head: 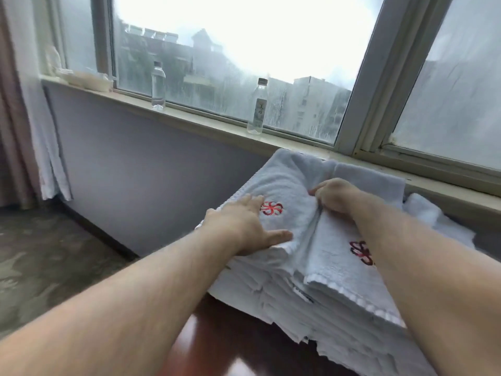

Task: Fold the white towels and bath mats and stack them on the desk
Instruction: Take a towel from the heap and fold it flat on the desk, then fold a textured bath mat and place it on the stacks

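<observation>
While the left hand [244, 226] lay flat on the top towel [292, 180], its fingers [253, 202] straight and lightly spread with the thumb splayed toward the other wrist, the right hand [336, 196] had its fingers [320, 189] curled, pinching a raised fold of that same cloth. That fold sat right under the right fingertips and just past the left fingertips, so the right hand was the nearer one. From the pinch a crease ran back toward the person, between the two hands, and the towel's long axis seemed to follow that line. The coming move probably turned on drawing or flattening this fold while the left palm pinned the cloth. Beneath both palms the towel rested on one stack [284, 297] of folded white towels on the desk [222, 346], with layers too many and too blurred to count. Two emblems showed: the far emblem [272, 208] just beside the left fingertips and the near emblem [363, 252] beside the right forearm. Whether they belonged to one towel or two could not be told. One loose white heap [433, 215] lay outside the right wrist. Two bottles, an unlabelled bottle [158, 88] and a labelled bottle [257, 107], stood on the window sill [206, 115], well beyond all fingertips.
</observation>
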Tool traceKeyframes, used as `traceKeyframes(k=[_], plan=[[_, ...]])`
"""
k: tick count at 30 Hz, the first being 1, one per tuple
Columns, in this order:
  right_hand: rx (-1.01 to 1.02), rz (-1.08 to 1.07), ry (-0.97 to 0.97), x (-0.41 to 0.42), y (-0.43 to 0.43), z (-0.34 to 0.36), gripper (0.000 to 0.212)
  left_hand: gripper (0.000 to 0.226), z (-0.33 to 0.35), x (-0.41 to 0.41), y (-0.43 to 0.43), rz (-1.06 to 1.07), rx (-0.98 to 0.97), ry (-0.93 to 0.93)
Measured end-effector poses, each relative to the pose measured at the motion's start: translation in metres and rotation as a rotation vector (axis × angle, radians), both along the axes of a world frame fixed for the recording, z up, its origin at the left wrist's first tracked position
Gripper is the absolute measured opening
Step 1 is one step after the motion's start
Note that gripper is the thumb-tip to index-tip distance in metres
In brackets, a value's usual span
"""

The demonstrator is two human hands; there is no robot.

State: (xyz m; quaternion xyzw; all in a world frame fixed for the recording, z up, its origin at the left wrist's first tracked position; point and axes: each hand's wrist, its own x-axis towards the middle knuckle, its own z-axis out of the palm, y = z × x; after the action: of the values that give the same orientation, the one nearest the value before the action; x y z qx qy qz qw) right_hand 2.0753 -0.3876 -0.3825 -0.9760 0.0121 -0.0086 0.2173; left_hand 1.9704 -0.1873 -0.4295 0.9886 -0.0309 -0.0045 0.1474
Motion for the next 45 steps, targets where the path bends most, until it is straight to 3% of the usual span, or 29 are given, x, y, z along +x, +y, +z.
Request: traceKeyframes(k=[3,9,14,17,21,24,31,34,39,41,45], plan=[[0.073,0.109,0.044,-0.044,-0.012,0.013,0.03,0.097,0.009,-0.016,-0.004,-0.005,0.083,-0.023],[0.051,0.097,-0.387,-0.194,-0.085,-0.035,0.02,0.053,0.009,-0.089,-0.041,-0.199,-0.062,-0.375],[0.225,-0.311,-0.561,-0.3,-0.201,-0.099,0.017,0.027,-0.004,-0.153,-0.142,-0.345,-0.354,-0.536],[0.232,-0.597,-0.576,-0.347,-0.275,-0.141,0.011,0.015,-0.025,-0.181,-0.217,-0.44,-0.474,-0.526],[0.258,-0.772,-0.591,-0.374,-0.341,-0.159,0.017,0.015,-0.086,-0.202,-0.311,-0.522,-0.504,-0.346],[0.144,-0.803,-0.525,-0.376,-0.372,-0.163,0.023,0.03,-0.126,-0.196,-0.36,-0.487,-0.376,-0.282],[-0.194,-0.894,-0.138,-0.345,-0.432,-0.164,0.078,0.05,-0.14,-0.149,-0.425,-0.425,-0.23,-0.273],[-0.228,-0.918,-0.126,-0.34,-0.443,-0.165,0.067,0.054,-0.141,-0.141,-0.432,-0.398,-0.232,-0.261],[-0.315,-0.721,-0.142,-0.34,-0.429,-0.17,0.039,0.051,-0.138,-0.141,-0.426,-0.482,-0.336,-0.179],[-0.223,-0.623,-0.167,-0.343,-0.426,-0.165,0.04,0.052,-0.135,-0.139,-0.424,-0.512,-0.433,-0.13],[0.225,-0.349,-0.16,-0.36,-0.432,-0.148,0.037,0.052,-0.133,-0.138,-0.424,-0.595,-0.544,-0.095]])
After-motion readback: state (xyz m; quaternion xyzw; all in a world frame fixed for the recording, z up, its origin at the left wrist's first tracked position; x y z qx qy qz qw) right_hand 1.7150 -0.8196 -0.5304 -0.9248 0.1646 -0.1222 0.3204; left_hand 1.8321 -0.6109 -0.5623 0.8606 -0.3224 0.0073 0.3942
